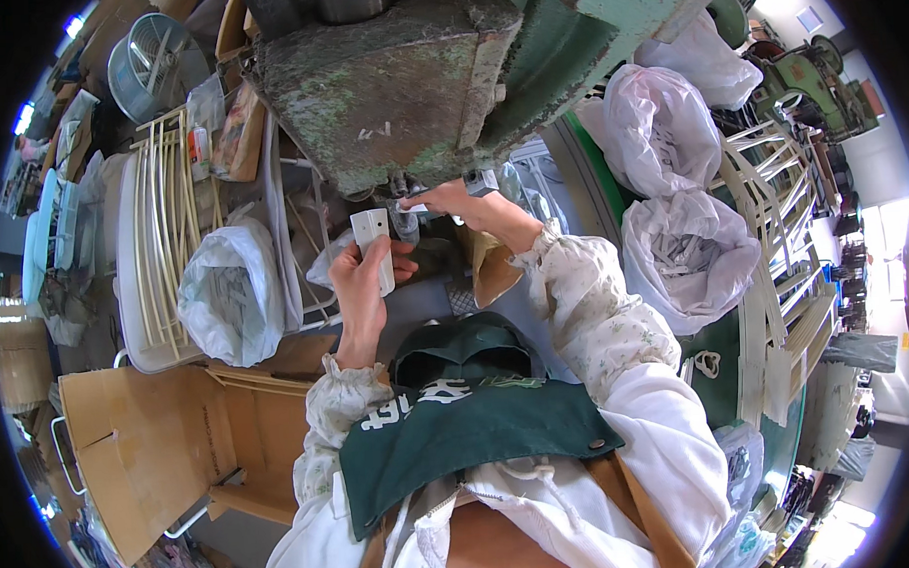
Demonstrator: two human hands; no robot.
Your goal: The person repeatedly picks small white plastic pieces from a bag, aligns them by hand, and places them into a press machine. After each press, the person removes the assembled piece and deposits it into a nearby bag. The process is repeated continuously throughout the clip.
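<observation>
My left hand (360,287) is closed around a short white channel-shaped piece (370,227) with small dark holes near its upper end. It holds the piece upright, just in front of a worn green machine (388,106). My right hand (457,201) reaches in from the right, under the machine's front edge. Its fingertips are pressed together beside the machine's small metal tool head (401,186). A pale bit shows beneath these fingers, but I cannot make out what it is.
White sacks of strip pieces stand at the left (233,292) and right (688,246). Long pale strips (162,234) lie on the left table; more strips (774,273) are stacked at the right. An open cardboard box (150,445) sits at lower left. A fan (157,69) stands behind.
</observation>
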